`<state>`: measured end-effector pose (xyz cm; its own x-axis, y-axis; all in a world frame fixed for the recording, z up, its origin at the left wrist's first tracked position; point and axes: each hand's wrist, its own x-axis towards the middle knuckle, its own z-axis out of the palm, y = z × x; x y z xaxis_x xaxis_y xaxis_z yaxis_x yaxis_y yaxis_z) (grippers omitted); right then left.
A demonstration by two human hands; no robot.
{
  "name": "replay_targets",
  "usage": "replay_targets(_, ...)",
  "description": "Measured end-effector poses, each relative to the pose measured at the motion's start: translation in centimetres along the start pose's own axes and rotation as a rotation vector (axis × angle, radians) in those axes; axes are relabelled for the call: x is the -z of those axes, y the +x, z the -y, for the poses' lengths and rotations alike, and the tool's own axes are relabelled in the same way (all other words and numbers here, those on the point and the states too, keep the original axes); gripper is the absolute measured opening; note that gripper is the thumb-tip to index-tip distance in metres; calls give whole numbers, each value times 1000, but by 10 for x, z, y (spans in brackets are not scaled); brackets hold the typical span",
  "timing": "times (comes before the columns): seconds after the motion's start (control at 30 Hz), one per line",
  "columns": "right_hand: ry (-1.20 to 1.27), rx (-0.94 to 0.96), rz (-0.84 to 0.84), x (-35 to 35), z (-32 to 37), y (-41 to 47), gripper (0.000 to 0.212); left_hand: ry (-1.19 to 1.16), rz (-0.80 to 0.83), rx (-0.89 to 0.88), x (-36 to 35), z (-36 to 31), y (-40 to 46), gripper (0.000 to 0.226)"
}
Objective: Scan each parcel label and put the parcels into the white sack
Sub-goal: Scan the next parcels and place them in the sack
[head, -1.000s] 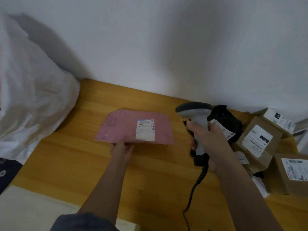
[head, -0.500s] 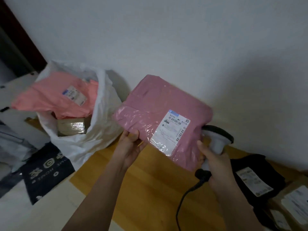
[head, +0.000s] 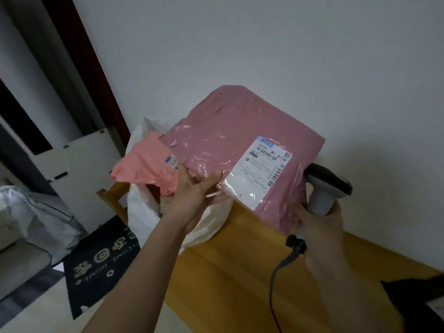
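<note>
The pink parcel (head: 230, 138) is being held up in the air in front of the white wall, above the near end of the wooden table (head: 240, 272) and just right of the white sack (head: 141, 212). It is a soft plastic mailer, dusty pink, glossy and wrinkled, catching light along its lower left part. It is tilting, with its top corner pointing up and its lower edge sloping down to the right. A white label (head: 260, 171) with printed text and barcodes is sitting on its lower right face, turned askew with the parcel.

The left hand (head: 194, 195) is pinching the parcel's lower left edge, thumb on the front face and fingers behind. The right hand (head: 317, 224) is gripping the grey handle of the scanner (head: 329, 188), whose dark head is poking out just beside the parcel's right edge; whether that hand is also touching the parcel cannot be told. The scanner's cable (head: 276, 280) is hanging down over the table.

The sack is standing open at the table's left end, with a salmon parcel (head: 144, 169) sticking out of its mouth. A dark doormat (head: 101, 263) is lying on the floor below.
</note>
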<state>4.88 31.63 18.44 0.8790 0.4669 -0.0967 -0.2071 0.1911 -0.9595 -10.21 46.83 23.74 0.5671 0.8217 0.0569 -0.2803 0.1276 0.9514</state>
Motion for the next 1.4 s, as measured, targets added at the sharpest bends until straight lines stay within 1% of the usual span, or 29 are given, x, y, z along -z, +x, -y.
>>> replay_targets(0.07, 8, -5, -3, -34, -12, -3, 28, 75, -64, -134, 27, -23, 12, 42)
replay_targets(0.13, 28, -20, 5, -67, -23, -8, 27, 132, -145, -246, 57, -48, 26, 50)
replay_targets(0.2, 38, -51, 26, -96, -31, -13, 28, 136, -253, -320, 88, -67, 44, 61)
replay_targets(0.3, 34, -68, 22, -127, -41, -17, 26, 202, -351, -358, 130, -77, 79, 74)
replay_targets(0.4, 32, -72, 6, -151, -42, -13, 25, 319, -408, -346, 160, -74, 114, 78)
replay_targets(0.5, 20, -88, 15, -168, -47, 2, 25, 464, -407, -213, 174, -66, 143, 80)
replay_targets(0.53, 6, -92, 26, -173, -50, 7, 26, 478, -376, -167, 174, -62, 151, 84)
replay_targets(0.6, -10, -108, 53, -181, -55, 18, 29, 510, -312, -117, 172, -51, 164, 103)
replay_targets(0.63, -12, -119, 64, -184, -58, 24, 30, 597, -313, -124, 169, -45, 169, 113)
replay_targets(0.67, -11, -134, 72, -187, -61, 30, 31, 752, -339, -161, 167, -39, 172, 119)
replay_targets(0.7, -2, -156, 79, -189, -63, 36, 32, 950, -373, -217, 166, -33, 175, 117)
replay_targets(0.73, 18, -181, 90, -191, -65, 41, 34, 1161, -394, -266, 167, -25, 180, 107)
replay_targets(0.77, 44, -206, 109, -193, -67, 47, 36, 1359, -374, -288, 167, -18, 185, 84)
replay_targets(0.8, 72, -234, 127, -194, -68, 52, 38, 1488, -310, -256, 168, -14, 192, 56)
replay_targets(0.83, 94, -261, 143, -195, -69, 57, 37, 1533, -214, -182, 167, -11, 198, 31)
replay_targets(0.87, 108, -288, 156, -196, -71, 61, 33, 1518, -102, -95, 164, -10, 203, 21)
replay_targets(0.93, 80, -330, 172, -199, -74, 69, 25, 1461, 95, 30, 160, -7, 210, 23)
replay_targets(1.0, 33, -324, 183, -199, -78, 73, 27, 1536, 185, 55, 156, -5, 213, 21)
replay_targets(1.03, 29, -313, 179, -199, -79, 74, 32, 1621, 186, 63, 156, -2, 215, 27)
replay_targets(1.1, 62, -294, 149, -196, -80, 74, 39, 1802, 89, 62, 156, 3, 214, 38)
replay_targets(1.13, 81, -286, 131, -193, -80, 72, 39, 1824, 37, 5, 153, 4, 211, 41)
replay_targets(1.17, 98, -271, 115, -189, -78, 70, 38, 1793, 22, -95, 148, 4, 208, 41)
replay_targets(1.23, 103, -216, 73, -178, -77, 65, 39, 1615, 85, -316, 133, 3, 198, 38)
replay_targets(1.3, 81, -165, -5, -163, -73, 57, 41, 1444, 165, -484, 115, 6, 185, 34)
replay_targets(1.4, 101, -112, -93, -134, -70, 44, 37, 1296, 216, -597, 85, 23, 164, 31)
